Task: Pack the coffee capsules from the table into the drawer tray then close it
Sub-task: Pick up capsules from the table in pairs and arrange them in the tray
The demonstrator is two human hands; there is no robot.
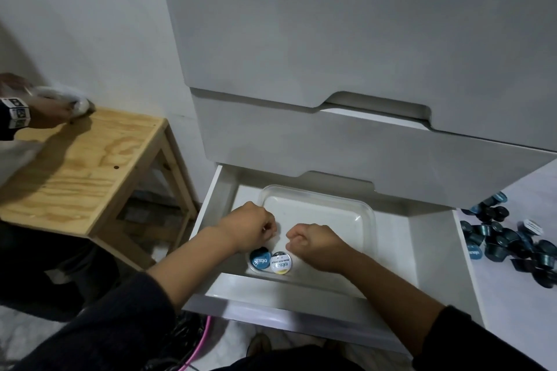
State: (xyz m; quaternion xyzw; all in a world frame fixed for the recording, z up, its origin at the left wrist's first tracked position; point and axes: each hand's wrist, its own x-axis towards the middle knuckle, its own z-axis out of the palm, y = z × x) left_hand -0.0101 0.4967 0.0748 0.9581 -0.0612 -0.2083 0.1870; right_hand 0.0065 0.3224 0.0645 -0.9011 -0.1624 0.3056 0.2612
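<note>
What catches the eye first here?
Two hands, the left hand and the right hand, hover with curled fingers over a clear tray in the open bottom drawer. Two capsules sit at the tray's near edge. A heap of dark capsules lies to the right of the drawer.

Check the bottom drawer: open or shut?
Open. The bottom drawer is pulled out under the closed ones, showing the clear tray inside with two capsules. Both hands are over the tray.

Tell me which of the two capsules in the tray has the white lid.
The right capsule, nearer the right hand; the other capsule has a blue lid.
</note>
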